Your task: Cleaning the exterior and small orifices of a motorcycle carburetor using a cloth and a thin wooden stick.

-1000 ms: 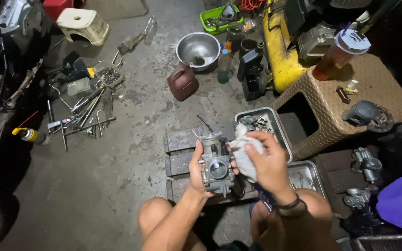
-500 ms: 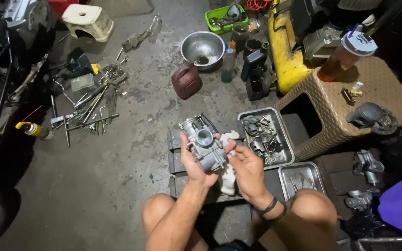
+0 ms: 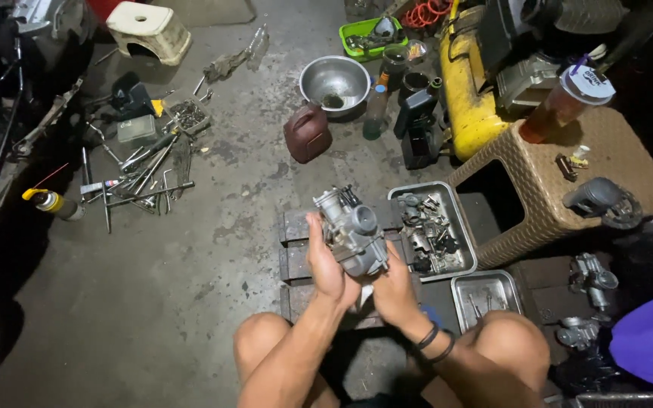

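Gripping a grey metal carburetor (image 3: 351, 233), the left hand (image 3: 328, 266) is wrapped around its left side, fingers closed on the body. Right hand (image 3: 396, 291) closed on it from below and the right, with a scrap of white cloth (image 3: 365, 297) showing between the two palms. Carburetor tilted, round opening facing up and right, held above the knees. Black bands on the right wrist. Just right of the hands: a metal tray (image 3: 456, 227) full of small parts; below it, near the right knee, a second smaller tray (image 3: 485, 285). Beyond the hands: a dark red jug (image 3: 307, 134), then a steel bowl (image 3: 334, 78). Well off to the left: loose tools (image 3: 141, 170) scattered on the concrete floor (image 3: 190, 287). Right: a wicker stool (image 3: 561, 189).
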